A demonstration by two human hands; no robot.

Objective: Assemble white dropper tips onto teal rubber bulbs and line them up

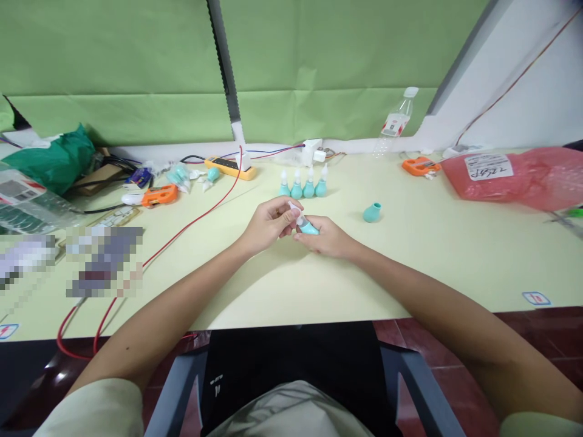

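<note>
Near the middle of the table, my left hand [272, 223] pinches the whitish nozzle tip [295, 208] of a small squeeze-bulb aspirator. My right hand [328, 235] is closed round its teal rubber bulb [308, 227]. Nozzle and bulb touch or sit very close together; the fingers partly cover the joint. Just behind my hands, several similar teal bulbs with clear nozzles [308, 184] stand upright in a row. To the right of my right hand lies a single teal bulb [372, 212], tilted, its open neck showing and no nozzle on it.
A yellow multimeter [231, 168], bagged teal parts [179, 176] and an orange tool [159, 195] lie at back left. A red cable [191, 223] crosses the left side. Behind right are a plastic bottle [395, 123], another orange tool [421, 166] and a red bag [510, 179].
</note>
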